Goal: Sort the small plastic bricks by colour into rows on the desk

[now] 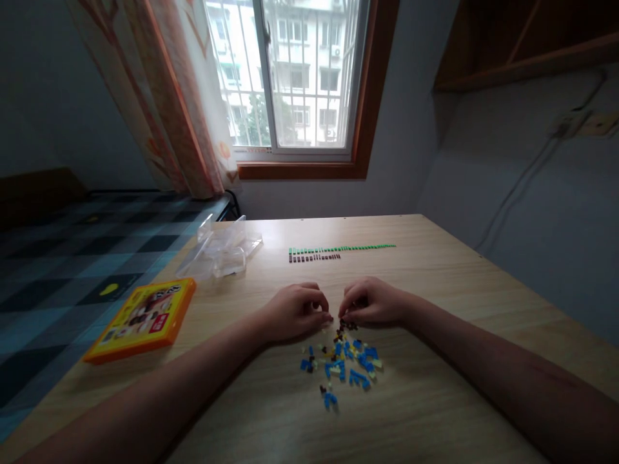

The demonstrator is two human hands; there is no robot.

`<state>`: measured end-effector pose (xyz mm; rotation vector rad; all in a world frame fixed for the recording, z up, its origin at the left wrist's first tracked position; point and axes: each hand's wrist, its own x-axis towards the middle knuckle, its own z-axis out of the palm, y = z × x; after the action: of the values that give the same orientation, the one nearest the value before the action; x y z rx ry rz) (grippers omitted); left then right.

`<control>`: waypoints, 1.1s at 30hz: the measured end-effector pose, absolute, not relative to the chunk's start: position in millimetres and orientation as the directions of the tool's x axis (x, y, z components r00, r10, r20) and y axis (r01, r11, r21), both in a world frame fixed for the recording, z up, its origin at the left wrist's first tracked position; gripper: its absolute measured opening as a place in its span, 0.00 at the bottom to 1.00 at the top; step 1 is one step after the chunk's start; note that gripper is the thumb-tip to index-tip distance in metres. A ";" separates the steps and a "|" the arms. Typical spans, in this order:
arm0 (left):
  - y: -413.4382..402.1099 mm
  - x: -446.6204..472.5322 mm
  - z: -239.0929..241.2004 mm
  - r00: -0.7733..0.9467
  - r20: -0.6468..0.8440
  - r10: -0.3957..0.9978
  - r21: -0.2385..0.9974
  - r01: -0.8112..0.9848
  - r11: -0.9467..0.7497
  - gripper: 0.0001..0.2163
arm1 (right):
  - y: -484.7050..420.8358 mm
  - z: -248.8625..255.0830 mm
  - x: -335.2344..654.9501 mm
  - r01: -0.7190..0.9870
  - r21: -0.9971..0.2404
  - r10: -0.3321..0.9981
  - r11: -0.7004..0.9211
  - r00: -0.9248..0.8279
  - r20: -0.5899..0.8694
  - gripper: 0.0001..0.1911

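Observation:
My left hand (298, 310) is curled in a pinch at the far side of a loose pile of small building bricks. A tiny dark bit shows at its fingertips, too small to name surely. Facing it, my right hand (374, 301) has its fingers bent down and pressed together over some dark brown bricks (344, 327); what they grip is hidden. Nearer me lie scattered blue bricks (358, 378), mixed with yellow and cream ones. Beyond the hands, a long row of green bricks (338, 249) runs above a shorter row of dark brown bricks (314, 258).
On the wooden table (435, 386), a yellow-orange box (140, 320) lies at the left edge. Clear plastic packaging (227, 251) stands behind it. A bed with a checked cover (48, 270) adjoins on the left, and a wall with a window (309, 77) rises behind.

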<state>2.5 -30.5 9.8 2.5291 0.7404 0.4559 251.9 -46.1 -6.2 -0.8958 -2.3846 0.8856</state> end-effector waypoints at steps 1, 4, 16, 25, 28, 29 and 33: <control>-30.5 2.7 9.7 0.805 0.181 0.566 0.535 0.402 -0.743 0.09 | -46.3 -6.5 251.8 0.423 -0.692 0.703 0.585 -0.690 0.173 0.09; -30.0 2.3 9.3 0.831 0.177 0.528 0.550 0.361 -0.753 0.09 | -46.7 -6.8 251.3 0.434 -0.686 0.712 0.584 -0.679 0.178 0.09; -31.0 2.1 11.7 0.807 0.172 0.564 0.520 0.412 -0.748 0.14 | -47.6 -4.4 250.6 0.432 -0.673 0.696 0.600 -0.697 0.174 0.09; -23.6 2.4 7.2 0.731 0.187 0.656 0.527 0.489 -0.696 0.16 | -47.0 -7.1 248.7 0.468 -0.615 0.693 0.635 -0.697 0.185 0.09; -22.1 1.6 6.1 0.725 0.210 0.656 0.549 0.468 -0.693 0.16 | -44.7 -10.4 249.4 0.435 -0.658 0.698 0.614 -0.688 0.197 0.09; -21.7 1.3 5.6 0.711 0.223 0.667 0.547 0.475 -0.689 0.16 | -43.6 -11.8 249.3 0.422 -0.684 0.712 0.595 -0.671 0.206 0.09; -20.3 0.9 3.6 0.637 0.256 0.727 0.477 0.571 -0.668 0.14 | -39.1 -16.5 245.6 0.447 -0.745 0.823 0.494 -0.516 0.236 0.09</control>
<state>0.9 -20.3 3.6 2.5077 1.0353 0.6164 245.6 -39.1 -16.5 -1.0403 -2.1567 0.8391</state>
